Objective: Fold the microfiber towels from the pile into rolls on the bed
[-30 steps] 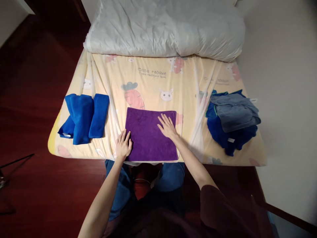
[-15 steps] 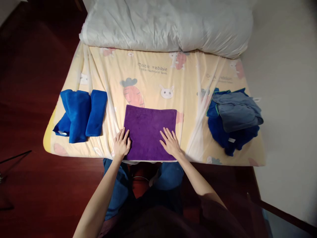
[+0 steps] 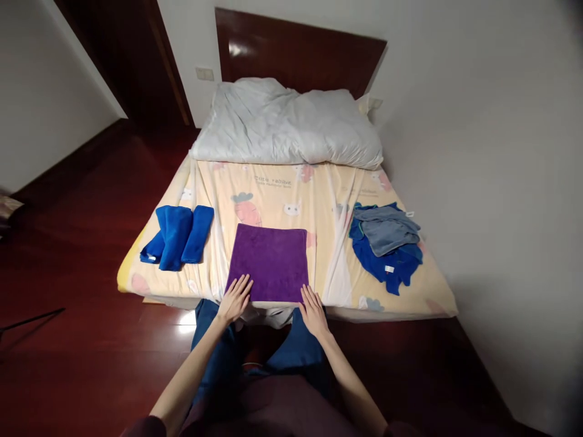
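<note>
A purple towel (image 3: 272, 261) lies flat and spread out at the near edge of the bed, in front of me. On its near left corner rests my left hand (image 3: 235, 298), fingers stretched out. My right hand (image 3: 313, 309) is at the near right corner, fingers extended and touching the towel's edge. Neither hand grips anything. To the left lie blue rolled or folded towels (image 3: 177, 237). On the right is a loose heap of blue cloths (image 3: 387, 270) with a grey-blue cloth (image 3: 389, 229) on top.
The bed (image 3: 328, 243) has a cream sheet printed with rabbits and carrots. A bunched pale quilt (image 3: 291, 127) lies at its far end, before a dark wooden headboard (image 3: 300, 54). A white wall (image 3: 492, 182) runs along the right. A thin black rod (image 3: 36, 318) shows at the left.
My view has tilted up, showing the headboard and more wall. My right hand has slid from the towel's right side back to its near right corner; my left hand has moved to the near left corner.
</note>
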Motion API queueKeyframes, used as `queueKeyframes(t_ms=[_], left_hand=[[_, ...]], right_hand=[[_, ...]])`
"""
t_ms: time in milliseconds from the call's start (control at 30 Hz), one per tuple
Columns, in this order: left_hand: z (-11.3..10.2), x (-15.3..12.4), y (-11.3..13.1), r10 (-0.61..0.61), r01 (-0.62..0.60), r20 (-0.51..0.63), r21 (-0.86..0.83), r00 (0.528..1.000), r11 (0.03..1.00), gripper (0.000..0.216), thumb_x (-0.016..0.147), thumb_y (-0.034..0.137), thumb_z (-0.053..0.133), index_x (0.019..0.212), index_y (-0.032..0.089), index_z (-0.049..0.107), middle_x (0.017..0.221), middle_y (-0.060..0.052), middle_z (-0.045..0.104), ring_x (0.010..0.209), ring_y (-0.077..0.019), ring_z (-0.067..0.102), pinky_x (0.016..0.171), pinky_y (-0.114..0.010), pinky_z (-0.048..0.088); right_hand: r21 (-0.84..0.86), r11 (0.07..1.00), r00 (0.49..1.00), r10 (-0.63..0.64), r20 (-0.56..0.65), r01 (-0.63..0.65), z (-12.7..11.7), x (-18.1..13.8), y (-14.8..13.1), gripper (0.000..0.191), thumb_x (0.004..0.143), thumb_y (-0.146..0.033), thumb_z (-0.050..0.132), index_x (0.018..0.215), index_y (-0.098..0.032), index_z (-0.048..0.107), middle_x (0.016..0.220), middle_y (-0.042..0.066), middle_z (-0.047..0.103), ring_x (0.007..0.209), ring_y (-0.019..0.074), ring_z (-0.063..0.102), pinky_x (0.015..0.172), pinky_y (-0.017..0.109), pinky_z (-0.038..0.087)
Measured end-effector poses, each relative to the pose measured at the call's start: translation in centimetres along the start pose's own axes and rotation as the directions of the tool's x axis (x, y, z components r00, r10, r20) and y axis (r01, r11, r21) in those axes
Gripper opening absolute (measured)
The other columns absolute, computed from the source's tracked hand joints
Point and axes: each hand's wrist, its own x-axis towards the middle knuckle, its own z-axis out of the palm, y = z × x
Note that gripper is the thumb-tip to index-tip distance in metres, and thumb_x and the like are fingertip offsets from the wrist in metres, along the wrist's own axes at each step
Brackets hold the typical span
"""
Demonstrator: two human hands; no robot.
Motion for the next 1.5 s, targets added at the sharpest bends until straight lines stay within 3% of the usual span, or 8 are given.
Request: queueKeyframes(t_ms=[133,267,400,567,767,1133,1333,1500], left_hand=[[0.5,-6.3,0.7,-0.018,0.018,0.018,0.023,1.000,1.000,0.064,0.090,0.014,0.038,0.153,0.022,0.033,0.161,-0.007,0.028,0.150,-0.0253,0.022,0.120,-0.049,0.028],[-0.6,-8.4,-0.9,-0.097,0.097,-0.033,-0.005,0.995,0.995,0.060,0.086,0.011,0.040,0.143,0.026,0.050,0.154,-0.007,0.043,0.142,-0.0256,0.040,0.112,-0.048,0.040],[-2.4,-7.1,-2.3,-0.130,0.130,-0.101,-0.007,0.986,0.992,0.048,0.087,0.017,0.044,0.131,0.024,0.060,0.143,-0.010,0.055,0.132,-0.0284,0.049,0.107,-0.049,0.044],[-2.5,-4.6,-2.1,0.005,-0.006,0.036,0.039,0.999,0.999,0.047,0.080,0.011,0.049,0.125,0.021,0.062,0.140,-0.011,0.056,0.130,-0.0278,0.049,0.107,-0.046,0.041],[-1.7,-3.5,-1.3,-0.048,0.040,0.066,0.113,0.997,0.993,0.049,0.083,0.004,0.041,0.123,0.022,0.061,0.132,-0.009,0.060,0.122,-0.0252,0.053,0.097,-0.041,0.043],[-1.1,-2.9,-4.2,-0.377,0.310,-0.100,-0.397,0.921,0.864,0.049,0.063,0.002,0.046,0.097,0.020,0.076,0.115,-0.004,0.073,0.116,-0.0231,0.060,0.109,-0.041,0.043],[-0.8,-2.5,-4.9,-0.454,0.367,-0.079,-0.472,0.888,0.801,0.042,0.068,0.013,0.048,0.097,0.021,0.076,0.107,-0.004,0.076,0.109,-0.0227,0.068,0.102,-0.040,0.051],[-0.4,-1.7,-5.5,-0.472,0.374,-0.066,-0.517,0.879,0.770,0.041,0.061,0.014,0.049,0.090,0.022,0.077,0.105,-0.003,0.076,0.107,-0.0230,0.068,0.101,-0.039,0.052]], right_hand=[[0.073,0.997,0.998,0.036,-0.056,-0.032,-0.2,-4.4,1.2,0.053,0.098,-0.030,0.034,0.151,-0.028,0.039,0.155,0.002,0.040,0.146,0.0236,0.033,0.122,0.049,0.028],[0.101,0.994,0.989,0.042,-0.139,-0.028,-0.9,-5.0,1.5,0.048,0.097,-0.029,0.035,0.141,-0.025,0.054,0.144,0.007,0.054,0.138,0.0243,0.046,0.117,0.046,0.038],[0.078,0.997,0.970,0.034,-0.239,-0.016,-1.1,-3.4,1.0,0.044,0.096,-0.025,0.039,0.134,-0.021,0.060,0.137,0.011,0.060,0.130,0.0250,0.053,0.112,0.045,0.042],[-0.018,0.999,0.978,-0.037,-0.207,0.034,-0.2,-1.1,-0.2,0.041,0.087,-0.012,0.046,0.119,-0.020,0.069,0.127,0.009,0.067,0.119,0.0265,0.057,0.104,0.046,0.046],[-0.035,0.999,0.966,-0.012,-0.257,0.003,0.9,-0.4,-0.1,0.038,0.084,-0.008,0.048,0.111,-0.020,0.073,0.118,0.010,0.070,0.112,0.0258,0.059,0.098,0.042,0.048],[0.130,0.991,0.948,0.065,-0.312,-0.024,1.2,1.4,1.8,0.048,0.074,-0.001,0.047,0.108,-0.020,0.075,0.117,0.009,0.069,0.112,0.0245,0.058,0.101,0.040,0.048],[0.398,0.916,0.912,0.208,-0.353,-0.055,2.2,2.1,3.5,0.049,0.066,-0.002,0.042,0.096,-0.020,0.077,0.110,0.006,0.074,0.107,0.0211,0.065,0.102,0.039,0.048],[0.465,0.885,0.931,0.189,-0.314,-0.023,2.5,2.4,4.1,0.051,0.063,-0.004,0.043,0.096,-0.022,0.077,0.114,0.003,0.074,0.106,0.0208,0.067,0.100,0.040,0.049]])
